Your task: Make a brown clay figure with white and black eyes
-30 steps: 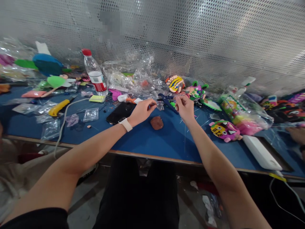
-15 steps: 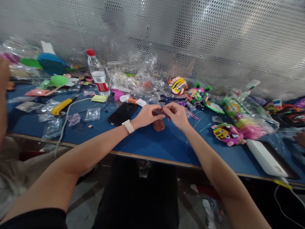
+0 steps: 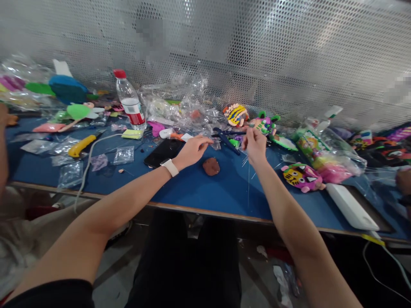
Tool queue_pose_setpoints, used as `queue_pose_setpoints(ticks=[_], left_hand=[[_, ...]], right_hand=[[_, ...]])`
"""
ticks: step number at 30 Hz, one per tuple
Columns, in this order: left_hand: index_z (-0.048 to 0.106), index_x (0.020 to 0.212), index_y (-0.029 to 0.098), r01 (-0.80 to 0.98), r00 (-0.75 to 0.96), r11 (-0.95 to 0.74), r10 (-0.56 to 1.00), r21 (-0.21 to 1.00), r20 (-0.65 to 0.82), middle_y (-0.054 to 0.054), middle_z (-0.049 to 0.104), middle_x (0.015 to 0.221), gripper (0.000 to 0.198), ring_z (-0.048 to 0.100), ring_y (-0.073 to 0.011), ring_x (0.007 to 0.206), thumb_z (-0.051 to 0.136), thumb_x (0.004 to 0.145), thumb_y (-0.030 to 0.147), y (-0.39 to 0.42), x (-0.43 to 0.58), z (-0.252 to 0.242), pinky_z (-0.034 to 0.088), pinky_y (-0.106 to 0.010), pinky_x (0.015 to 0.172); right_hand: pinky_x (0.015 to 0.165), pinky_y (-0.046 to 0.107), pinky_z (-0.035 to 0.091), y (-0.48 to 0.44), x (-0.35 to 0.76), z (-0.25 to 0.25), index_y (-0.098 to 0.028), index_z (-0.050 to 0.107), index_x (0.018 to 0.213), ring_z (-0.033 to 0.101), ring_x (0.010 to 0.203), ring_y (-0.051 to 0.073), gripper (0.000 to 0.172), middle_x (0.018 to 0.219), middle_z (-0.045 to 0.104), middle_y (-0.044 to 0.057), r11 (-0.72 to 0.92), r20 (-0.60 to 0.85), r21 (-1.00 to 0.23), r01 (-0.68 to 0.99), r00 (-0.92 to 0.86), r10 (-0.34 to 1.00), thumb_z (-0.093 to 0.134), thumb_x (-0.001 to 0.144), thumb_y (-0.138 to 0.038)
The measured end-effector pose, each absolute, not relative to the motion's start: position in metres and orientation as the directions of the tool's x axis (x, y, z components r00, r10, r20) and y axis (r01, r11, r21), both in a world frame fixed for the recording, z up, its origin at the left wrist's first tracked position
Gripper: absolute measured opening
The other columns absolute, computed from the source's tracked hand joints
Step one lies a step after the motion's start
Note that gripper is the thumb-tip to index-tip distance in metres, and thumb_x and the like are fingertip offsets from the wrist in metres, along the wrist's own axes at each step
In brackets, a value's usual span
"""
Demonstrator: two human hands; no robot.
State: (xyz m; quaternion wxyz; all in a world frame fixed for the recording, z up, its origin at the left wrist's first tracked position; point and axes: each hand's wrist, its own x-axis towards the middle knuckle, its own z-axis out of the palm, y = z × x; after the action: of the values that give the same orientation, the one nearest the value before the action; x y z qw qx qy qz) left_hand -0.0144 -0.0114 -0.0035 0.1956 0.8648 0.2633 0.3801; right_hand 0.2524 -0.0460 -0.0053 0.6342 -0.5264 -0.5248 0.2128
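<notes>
A flattened brown lump of modelling clay (image 3: 211, 167) lies on the blue table in front of me. My left hand (image 3: 193, 151), with a pale band on its wrist, hovers behind and left of the lump, fingers loosely stretched forward. Nothing shows in it. My right hand (image 3: 255, 143) is farther right, its fingers curled into a pinch; what they hold, if anything, is too small to make out. Between the hands lies a dark blue hand tool (image 3: 227, 140) resembling pliers. Just behind my right hand sits a purple and green clay figure (image 3: 265, 124).
A black phone (image 3: 163, 152) lies by my left wrist. Farther left are a water bottle (image 3: 131, 105), a yellow-handled cutter (image 3: 81, 145) and a cable. At right are a tiger-faced clay piece (image 3: 302, 177) and a white device (image 3: 351, 206). Plastic wrapping lines the perforated wall.
My hands, together above the clay lump before, have come apart. The right hand has moved right and away from me; the left has shifted slightly left. The clay lump is now uncovered.
</notes>
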Motion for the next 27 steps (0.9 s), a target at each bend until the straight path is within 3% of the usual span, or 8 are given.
queue_pose_setpoints(ticks=[5,8,10,13,17,19,22,27], left_hand=[[0.071,0.110,0.016,0.358,0.589,-0.768,0.628,0.531,0.509,-0.010,0.068,0.108,0.033,0.070,-0.0202,0.100,0.040,0.103,0.012,-0.002,-0.013,-0.014,0.058,-0.041,0.098],[0.071,0.107,0.016,0.392,0.600,-0.774,0.625,0.497,0.500,-0.009,0.065,0.103,0.020,0.068,-0.0208,0.092,0.052,0.103,0.022,-0.001,-0.012,-0.017,0.059,-0.041,0.093],[0.070,0.103,0.017,0.401,0.613,-0.784,0.614,0.474,0.497,-0.009,0.065,0.101,0.017,0.067,-0.0212,0.088,0.056,0.104,0.028,-0.001,-0.011,-0.018,0.058,-0.039,0.088],[0.068,0.098,0.017,0.400,0.618,-0.783,0.614,0.476,0.490,-0.010,0.069,0.099,0.027,0.069,-0.0225,0.092,0.046,0.108,0.028,0.000,-0.012,-0.018,0.055,-0.038,0.088],[0.069,0.095,0.018,0.409,0.635,-0.759,0.635,0.507,0.439,-0.005,0.068,0.075,0.041,0.065,-0.0184,0.070,0.036,0.111,0.035,-0.001,-0.015,-0.015,0.052,-0.033,0.076],[0.069,0.088,0.019,0.419,0.647,-0.757,0.637,0.502,0.419,-0.003,0.065,0.066,0.046,0.061,-0.0171,0.062,0.035,0.111,0.038,-0.002,-0.017,-0.014,0.050,-0.032,0.072],[0.068,0.082,0.019,0.446,0.651,-0.770,0.629,0.455,0.425,-0.005,0.070,0.073,0.046,0.063,-0.0175,0.066,0.037,0.110,0.037,-0.001,-0.017,-0.016,0.050,-0.032,0.071],[0.070,0.089,0.018,0.505,0.610,-0.778,0.628,0.373,0.484,-0.008,0.072,0.086,0.038,0.066,-0.0193,0.076,0.039,0.109,0.031,0.004,-0.015,-0.024,0.052,-0.033,0.076]], right_hand=[[0.048,0.031,0.031,-0.056,0.218,-0.014,-0.026,0.049,0.071,0.038,0.048,0.014,0.066,0.056,0.038,-0.004,0.374,0.443,-0.816,0.441,0.061,0.894,0.041,0.094,-0.087],[0.053,0.032,0.032,-0.064,0.209,-0.008,-0.026,0.041,0.067,0.040,0.055,0.016,0.066,0.059,0.039,-0.002,0.404,0.473,-0.748,0.527,-0.004,0.881,0.032,0.099,-0.083],[0.057,0.033,0.033,-0.069,0.208,-0.001,-0.026,0.038,0.065,0.041,0.057,0.016,0.064,0.059,0.039,-0.002,0.407,0.495,-0.696,0.591,-0.015,0.869,0.038,0.101,-0.079],[0.061,0.033,0.036,-0.071,0.211,0.006,-0.025,0.049,0.070,0.047,0.061,0.018,0.058,0.063,0.047,-0.001,0.377,0.504,-0.666,0.644,0.016,0.863,0.042,0.105,-0.070],[0.078,0.035,0.046,-0.068,0.217,0.005,-0.023,0.072,0.096,0.062,0.082,0.023,0.048,0.090,0.070,0.006,0.413,0.531,-0.636,0.652,-0.018,0.847,0.042,0.108,-0.059],[0.076,0.036,0.047,-0.066,0.218,0.001,-0.023,0.075,0.106,0.062,0.077,0.022,0.045,0.086,0.069,0.005,0.412,0.511,-0.646,0.642,-0.037,0.859,0.044,0.108,-0.056],[0.068,0.034,0.045,-0.065,0.218,-0.003,-0.023,0.078,0.113,0.056,0.063,0.020,0.045,0.069,0.061,0.001,0.392,0.448,-0.674,0.626,-0.076,0.891,0.045,0.108,-0.053],[0.080,0.039,0.050,-0.062,0.219,-0.007,-0.022,0.081,0.108,0.062,0.077,0.023,0.041,0.084,0.067,0.006,0.399,0.460,-0.612,0.683,-0.103,0.882,0.049,0.107,-0.049]])
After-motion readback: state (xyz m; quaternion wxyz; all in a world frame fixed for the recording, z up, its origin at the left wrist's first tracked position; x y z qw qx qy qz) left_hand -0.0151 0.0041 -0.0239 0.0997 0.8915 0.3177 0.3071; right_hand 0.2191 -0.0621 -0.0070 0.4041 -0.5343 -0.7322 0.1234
